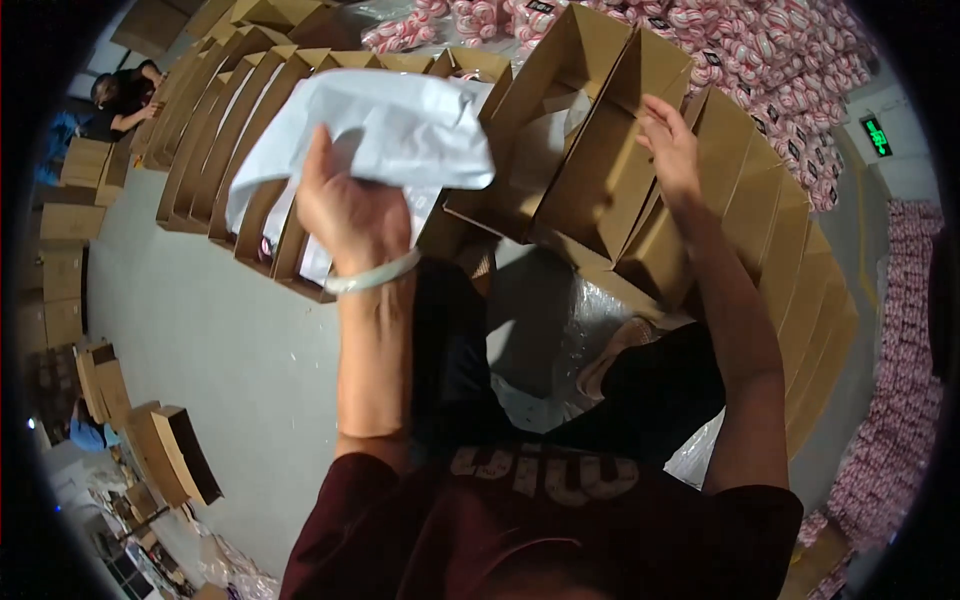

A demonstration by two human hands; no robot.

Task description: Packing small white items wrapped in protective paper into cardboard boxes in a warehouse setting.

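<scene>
White paper (385, 130), crumpled into a loose sheet, is clenched in the left hand (345, 215); the fingers wrap around its lower part and the rest billows above and to either side of the knuckles. A pale bangle (372, 276) circles that wrist, just below the fist. Behind the paper, past the fingertips, a long row of open brown boxes (220, 130) stands edge to edge on the grey floor (200, 340).

To the right, the right hand (668, 140) rests on the wall of an open cardboard box (600, 170), which is tilted toward the person. Its fingers lie over the upper edge of the wall, gripping it lightly, with the thumb on the near side. More white paper lines the box's inside, just left of those fingers. Further flat-sided boxes (790, 270) fan out below and to the right of that hand.

Pink-and-white striped packs (760, 50) are heaped beyond the box, well past the right fingertips. Another person (120, 100) crouches far off at the upper left.
</scene>
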